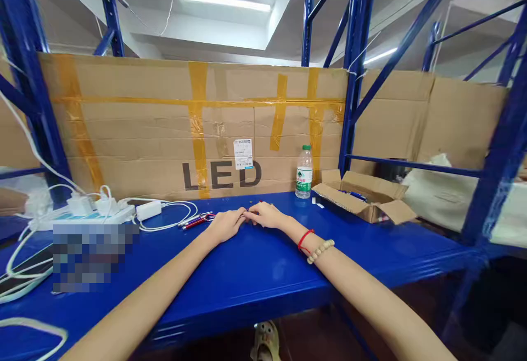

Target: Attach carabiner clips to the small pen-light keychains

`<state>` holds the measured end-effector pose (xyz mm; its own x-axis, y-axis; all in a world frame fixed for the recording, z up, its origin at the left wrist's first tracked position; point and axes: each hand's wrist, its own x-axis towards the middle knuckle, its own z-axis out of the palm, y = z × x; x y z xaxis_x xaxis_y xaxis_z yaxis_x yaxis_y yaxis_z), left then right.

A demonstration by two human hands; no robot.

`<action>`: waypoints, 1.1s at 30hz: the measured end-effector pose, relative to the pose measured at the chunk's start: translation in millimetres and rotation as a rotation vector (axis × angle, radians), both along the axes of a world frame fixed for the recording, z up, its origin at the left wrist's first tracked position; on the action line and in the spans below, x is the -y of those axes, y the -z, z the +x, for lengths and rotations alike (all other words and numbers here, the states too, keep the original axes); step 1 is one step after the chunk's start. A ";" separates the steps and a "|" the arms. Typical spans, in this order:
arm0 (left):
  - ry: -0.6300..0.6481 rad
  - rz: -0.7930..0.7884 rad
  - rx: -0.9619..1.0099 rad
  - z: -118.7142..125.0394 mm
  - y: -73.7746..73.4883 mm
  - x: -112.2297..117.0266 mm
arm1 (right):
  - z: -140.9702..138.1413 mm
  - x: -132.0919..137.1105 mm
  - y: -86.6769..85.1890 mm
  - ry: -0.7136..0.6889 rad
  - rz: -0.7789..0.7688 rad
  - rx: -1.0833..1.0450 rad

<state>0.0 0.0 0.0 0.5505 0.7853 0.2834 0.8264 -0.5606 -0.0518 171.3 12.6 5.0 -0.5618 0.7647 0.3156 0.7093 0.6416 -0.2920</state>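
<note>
Over the middle of the blue shelf [255, 273], my left hand [228, 225] and my right hand [267, 214] meet at the fingertips. Both are closed in a pinch around something small; only dark and reddish bits of it peek out between the fingers, so I cannot make out its kind. Several pens [197, 220], red and silver among them, lie in a loose bunch just left of my left hand. To the right, an open cardboard box [362, 196] holds a few blue pens [354, 195].
A water bottle [304, 173] with a green cap stands behind my right hand. At left are a power strip [88, 217], a white charger [149, 210] and tangled white cables. A large cardboard panel [156, 147] closes the back; blue posts [353, 75] frame the shelf.
</note>
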 end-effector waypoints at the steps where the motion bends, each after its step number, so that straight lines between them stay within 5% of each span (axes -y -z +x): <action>1: 0.000 -0.001 -0.001 -0.1 0.2 0.1 | -0.4 0.1 -0.5 0.006 -0.008 0.007; 33: -0.019 -0.004 -0.008 -1.5 1.5 5.5 | -4.6 -9.7 7.5 0.044 -0.163 0.008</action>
<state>-1.5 -5.5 -1.5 0.5373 0.7970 0.2758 0.8368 -0.5447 -0.0561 166.7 22.3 -2.5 -0.5286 0.8292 0.1815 0.7383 0.5547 -0.3837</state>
